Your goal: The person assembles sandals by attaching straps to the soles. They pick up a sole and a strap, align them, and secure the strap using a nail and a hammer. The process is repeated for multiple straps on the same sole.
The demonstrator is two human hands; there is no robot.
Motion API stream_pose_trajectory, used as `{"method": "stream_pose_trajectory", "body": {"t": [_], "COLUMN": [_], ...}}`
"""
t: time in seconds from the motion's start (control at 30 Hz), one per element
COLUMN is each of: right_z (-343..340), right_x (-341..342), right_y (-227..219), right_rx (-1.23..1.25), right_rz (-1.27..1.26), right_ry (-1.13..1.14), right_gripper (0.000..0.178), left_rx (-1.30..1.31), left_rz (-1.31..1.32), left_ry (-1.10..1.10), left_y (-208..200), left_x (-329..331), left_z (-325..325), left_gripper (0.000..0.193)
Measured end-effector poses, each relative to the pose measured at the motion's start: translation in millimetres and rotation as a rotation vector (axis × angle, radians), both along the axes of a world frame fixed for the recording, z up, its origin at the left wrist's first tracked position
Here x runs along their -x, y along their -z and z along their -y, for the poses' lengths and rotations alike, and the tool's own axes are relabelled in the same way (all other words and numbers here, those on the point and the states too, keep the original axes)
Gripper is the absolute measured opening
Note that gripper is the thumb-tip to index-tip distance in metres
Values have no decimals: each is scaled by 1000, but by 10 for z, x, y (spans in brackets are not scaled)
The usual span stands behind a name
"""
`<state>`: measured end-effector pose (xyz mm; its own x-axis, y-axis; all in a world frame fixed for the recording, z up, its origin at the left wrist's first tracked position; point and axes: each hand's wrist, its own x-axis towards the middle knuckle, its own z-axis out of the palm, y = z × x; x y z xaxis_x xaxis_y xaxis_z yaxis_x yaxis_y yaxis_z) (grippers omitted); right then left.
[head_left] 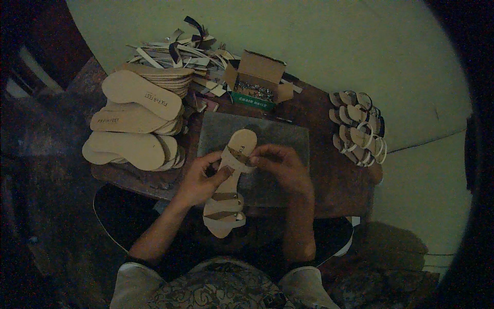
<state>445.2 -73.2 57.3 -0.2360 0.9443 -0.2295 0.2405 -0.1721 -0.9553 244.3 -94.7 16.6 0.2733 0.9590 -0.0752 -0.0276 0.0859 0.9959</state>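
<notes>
A beige strappy sandal (224, 213) is held over the near part of a dark square slab (288, 141), its heel end pointing away from me and its toe end toward me. My left hand (201, 180) grips the sandal's left side near the middle, thumb across the footbed. On the other side, my right hand (284, 167) pinches the ankle strap (242, 162) near the heel. Two straps with small metal bits cross the toe part. The fingertips of my right hand are partly hidden behind the strap.
Stacks of beige insoles (126, 147) lie at the left of the wooden table (329, 193). Behind them is a heap of strap offcuts (177, 54). An open cardboard box (254, 92) of small nails stands at the back. Finished-looking sandals (357, 129) are piled at the right.
</notes>
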Motion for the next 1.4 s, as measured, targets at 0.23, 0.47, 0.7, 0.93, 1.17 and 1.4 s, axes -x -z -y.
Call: {"method": "stream_pose_trajectory", "body": {"t": [0.23,0.47,0.7,0.93,1.17,1.4], "right_z": [10,22,26,55,31,16], "right_x": [23,24,34,112,94,114], "right_y": [-35,-9,1,9,142,147], "right_rx": [-63,-24,-47,-38,-80,-84], "right_rz": [26,14,52,-44,-40,-50], "right_ry": [-14,26,18,131,91,90], "right_gripper": [15,14,20,34,29,24], "left_rx": [3,-26,91,-24,-127,-74], "left_rz": [47,-24,7,-66,-71,-62], "left_ry": [-7,-11,15,-59,-53,-99], "left_y": [79,54,31,-75,-5,-16], "left_x": [-3,3,19,1,-7,-14], "left_z": [-5,-8,-2,39,15,40], "left_gripper": [26,25,29,26,26,26]}}
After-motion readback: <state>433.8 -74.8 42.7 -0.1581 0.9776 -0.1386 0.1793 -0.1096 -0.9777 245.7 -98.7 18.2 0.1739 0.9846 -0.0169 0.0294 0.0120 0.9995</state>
